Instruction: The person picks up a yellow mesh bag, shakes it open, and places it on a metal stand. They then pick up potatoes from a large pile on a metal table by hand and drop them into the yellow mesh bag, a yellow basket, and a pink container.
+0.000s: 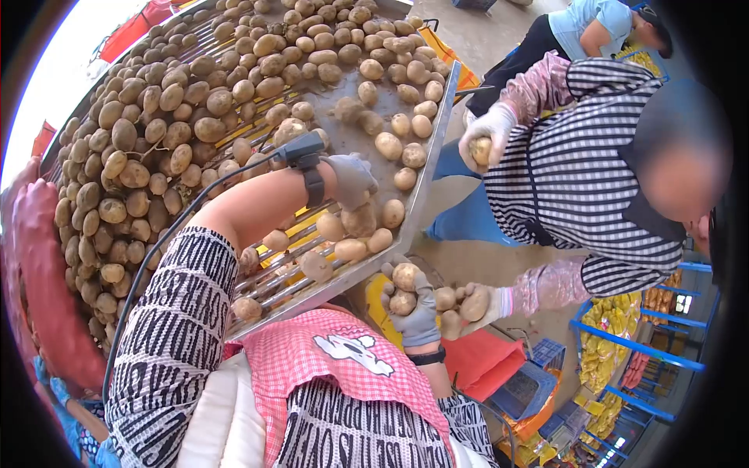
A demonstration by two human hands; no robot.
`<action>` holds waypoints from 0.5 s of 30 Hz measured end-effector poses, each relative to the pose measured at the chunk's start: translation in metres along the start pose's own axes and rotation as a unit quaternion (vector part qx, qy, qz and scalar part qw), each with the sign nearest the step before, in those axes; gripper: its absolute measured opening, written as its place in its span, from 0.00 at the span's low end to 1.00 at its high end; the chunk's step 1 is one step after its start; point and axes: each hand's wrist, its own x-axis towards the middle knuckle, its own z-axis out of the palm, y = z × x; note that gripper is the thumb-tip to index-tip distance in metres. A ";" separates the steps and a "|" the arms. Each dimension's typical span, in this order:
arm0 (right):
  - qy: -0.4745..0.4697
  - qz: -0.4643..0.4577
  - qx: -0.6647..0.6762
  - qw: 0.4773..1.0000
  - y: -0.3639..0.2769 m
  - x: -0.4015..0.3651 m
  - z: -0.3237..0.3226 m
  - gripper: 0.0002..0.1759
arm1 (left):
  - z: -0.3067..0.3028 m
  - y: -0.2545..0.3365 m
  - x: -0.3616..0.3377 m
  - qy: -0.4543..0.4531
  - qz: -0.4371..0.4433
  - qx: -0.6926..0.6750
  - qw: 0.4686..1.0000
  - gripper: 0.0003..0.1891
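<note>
My left hand (pixel 351 178), in a grey glove with a strapped device at the wrist, reaches over the metal sorting table. Its fingers curl down around a soil-covered potato (pixel 359 221) and are partly hidden. Loose potatoes (pixel 349 249) lie beside it on the bars. Past the table's edge, my right hand (pixel 413 308), also gloved in grey, is closed around two potatoes (pixel 406 276), one above the other. Close to it, a co-worker's gloved hand (pixel 493 303) has several potatoes around its fingers.
Many potatoes (pixel 148 132) cover the sloping roller table, which has a raised metal rim (pixel 433 148). Facing me, a co-worker in a checked top (pixel 577 171) holds a potato in the other hand. Behind stand crates (pixel 527 390), a red sack and blue racks with yellow bags. Another person bends farther back.
</note>
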 end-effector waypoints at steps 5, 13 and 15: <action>-0.034 -0.015 -0.076 0.996 -0.005 0.009 0.023 0.32 | 0.014 -0.027 -0.041 0.179 -0.004 -0.317 0.931 0.19; -0.092 -0.098 -0.465 0.875 -0.024 0.078 0.081 0.31 | 0.115 -0.015 -0.175 0.342 0.240 -0.887 0.195 0.36; -0.136 -0.133 -0.583 0.790 -0.026 0.115 0.094 0.34 | 0.145 0.000 -0.199 0.294 0.285 -0.909 0.073 0.38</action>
